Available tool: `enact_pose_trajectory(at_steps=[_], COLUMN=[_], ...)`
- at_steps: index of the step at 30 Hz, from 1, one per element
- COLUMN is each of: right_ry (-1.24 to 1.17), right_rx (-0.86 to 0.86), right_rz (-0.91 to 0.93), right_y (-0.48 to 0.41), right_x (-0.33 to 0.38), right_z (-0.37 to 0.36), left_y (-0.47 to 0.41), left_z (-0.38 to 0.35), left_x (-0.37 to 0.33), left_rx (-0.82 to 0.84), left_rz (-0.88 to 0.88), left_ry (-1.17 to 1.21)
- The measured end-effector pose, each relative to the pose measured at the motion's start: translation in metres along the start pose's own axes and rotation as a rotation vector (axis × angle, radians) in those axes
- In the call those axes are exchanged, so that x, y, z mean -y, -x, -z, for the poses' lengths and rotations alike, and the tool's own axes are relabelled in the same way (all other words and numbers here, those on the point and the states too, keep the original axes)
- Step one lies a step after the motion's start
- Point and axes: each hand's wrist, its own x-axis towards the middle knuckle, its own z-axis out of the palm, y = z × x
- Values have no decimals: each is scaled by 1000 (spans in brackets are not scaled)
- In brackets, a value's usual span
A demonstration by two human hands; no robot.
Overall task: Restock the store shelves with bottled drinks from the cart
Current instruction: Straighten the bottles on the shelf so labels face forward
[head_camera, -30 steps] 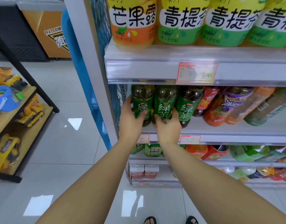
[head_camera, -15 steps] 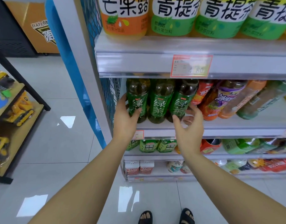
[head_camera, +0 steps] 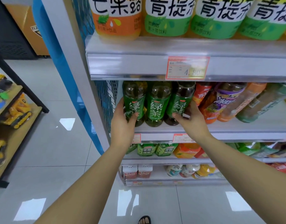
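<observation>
We see bright, even light, with shade under the shelf (head_camera: pixel 139 65) above the grip. White glare patches lie on the floor (head_camera: pixel 42 143) below and left of it. The green bottles (head_camera: pixel 133 101) gripped by left hand (head_camera: pixel 123 126) and right hand (head_camera: pixel 194 123) are sharp; drinks (head_camera: pixel 252 102) farther right smear, the price tag (head_camera: pixel 187 68) above is blurred, and shelf lines bow.

Left hand (head_camera: pixel 123 128) grips leftmost green bottle (head_camera: pixel 134 101); right hand (head_camera: pixel 193 125) grips third bottle (head_camera: pixel 179 102).

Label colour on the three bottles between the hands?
Green with white characters on all three bottles; head view shows it best.
</observation>
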Motion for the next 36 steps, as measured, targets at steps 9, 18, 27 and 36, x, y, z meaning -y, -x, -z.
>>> enact_pose_trajectory(at_steps=[9,18,27,36], right_ry=[217,650,633,650], right_rx=[-192,-215,-484,-546], right_rz=[401,601,789,862], right_y=[49,41,23,18], right_x=[-26,-71,-104,-112], right_z=[-26,-43,-64,-66], left_y=[48,35,18,14], left_z=[-14,-54,-69,-70], left_x=[22,83,114,121], left_rx=[-95,-131,-378,-484], left_rz=[-359,-595,-909,-986], left_ry=[-427,-774,-785,-846])
